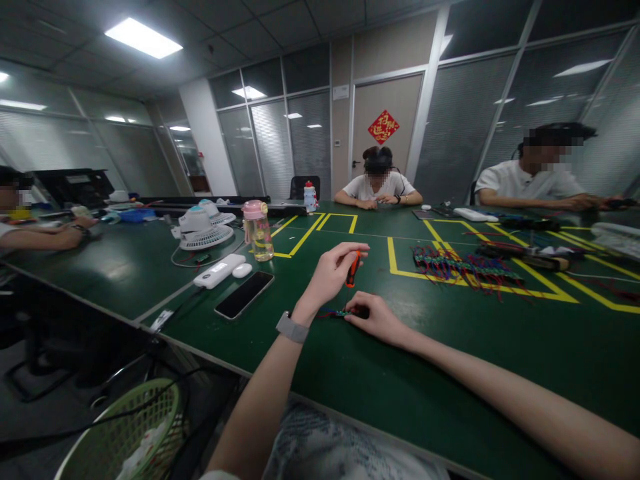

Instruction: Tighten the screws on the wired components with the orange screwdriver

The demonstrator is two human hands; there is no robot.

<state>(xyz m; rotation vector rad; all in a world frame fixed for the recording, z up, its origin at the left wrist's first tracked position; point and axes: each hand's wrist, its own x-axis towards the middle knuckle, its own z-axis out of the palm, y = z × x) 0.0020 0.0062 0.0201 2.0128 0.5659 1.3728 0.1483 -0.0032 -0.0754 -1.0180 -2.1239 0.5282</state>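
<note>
My left hand is raised a little above the green table, fingers pinched round a small orange-handled screwdriver that points down. Just below it my right hand lies on the table, fingers closed on a small black part with coloured wires that stick out to the left. The screwdriver's tip hangs right above that part. A grey watch band is on my left wrist.
A pile of coloured wire bundles lies inside yellow tape lines to the right. A phone, a white remote, a pink-capped bottle and small fans stand at left. Other people sit around the table. A green basket is on the floor.
</note>
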